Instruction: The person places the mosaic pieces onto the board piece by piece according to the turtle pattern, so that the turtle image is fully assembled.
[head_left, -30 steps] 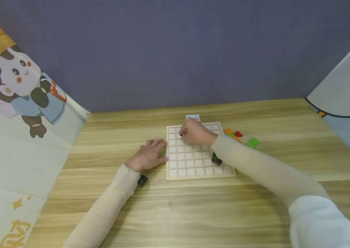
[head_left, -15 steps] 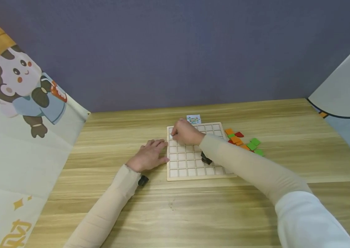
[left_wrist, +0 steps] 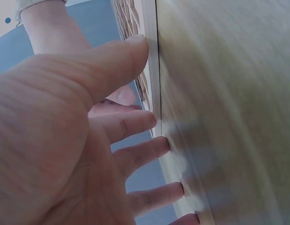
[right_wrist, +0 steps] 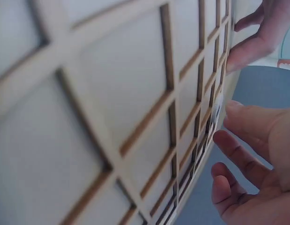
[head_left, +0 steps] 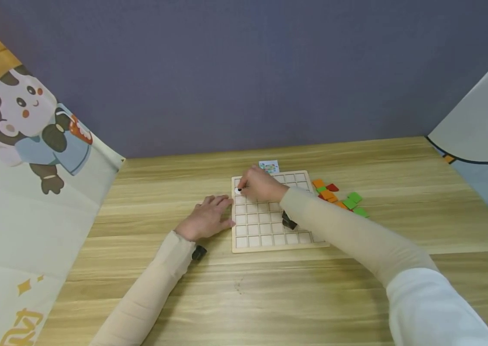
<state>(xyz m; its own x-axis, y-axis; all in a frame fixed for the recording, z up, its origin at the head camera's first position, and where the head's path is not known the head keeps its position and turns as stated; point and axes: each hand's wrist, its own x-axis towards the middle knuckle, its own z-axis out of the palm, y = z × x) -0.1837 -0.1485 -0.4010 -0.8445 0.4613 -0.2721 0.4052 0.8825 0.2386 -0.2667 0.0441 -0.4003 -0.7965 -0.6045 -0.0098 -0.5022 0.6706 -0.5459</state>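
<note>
A wooden grid board point(head_left: 278, 247) with white square cells lies on the table. My right hand point(head_left: 262, 185) is over its upper left part, thumb and forefinger tips at a small white tile with a black mark point(head_left: 237, 191), in the leftmost column near the top. In the right wrist view the right hand point(right_wrist: 257, 159) holds that white tile point(right_wrist: 219, 107) at the board's far edge, other fingers loosely bent. My left hand point(head_left: 206, 217) rests at the board's left side. Its spread fingers and thumb touch the rim in the left wrist view, where the left hand point(left_wrist: 55, 126) fills the left side.
A small printed card point(head_left: 269, 166) lies behind the board. Orange tiles point(head_left: 328, 195), green tiles point(head_left: 353, 199) and a red piece point(head_left: 332, 187) are scattered to the board's right, partly behind the right forearm. A dark wall point(head_left: 270, 77) stands at the back.
My right hand has moved left across the board with the white tile, to the leftmost column, and stayed there over the last half second. The left hand has kept its place.
</note>
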